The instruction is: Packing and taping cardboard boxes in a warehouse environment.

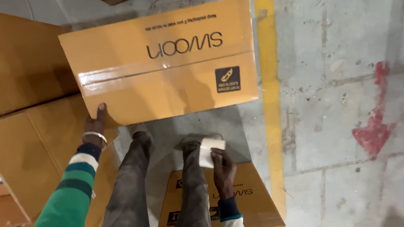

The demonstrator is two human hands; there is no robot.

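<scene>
**One box held up, one roll of labels in the other hand**

Head view: the person stands on a grey concrete floor [334, 113], both legs in dark trousers showing at six o'clock. The left hand [98, 120] is pressed against the lower edge of a taped cardboard box [163, 58] at about eight o'clock of the box; only the thumb and wrist show, so I cannot tell how the fingers lie behind it. One metal bangle [95, 136] sits on that wrist. The box is tilted, with one dark square mark on its face and one strip of clear tape along its seam.

The right hand [222, 169] is closed around one small white roll [209, 152], held just above the knee.

Counting cartons: the held one, one printed box [252, 202] on the floor at five o'clock, and at least two plain brown ones [20, 67] stacked at nine o'clock. One yellow line [269, 94] runs up the floor, with one red arrow [374, 125] at three o'clock.
</scene>
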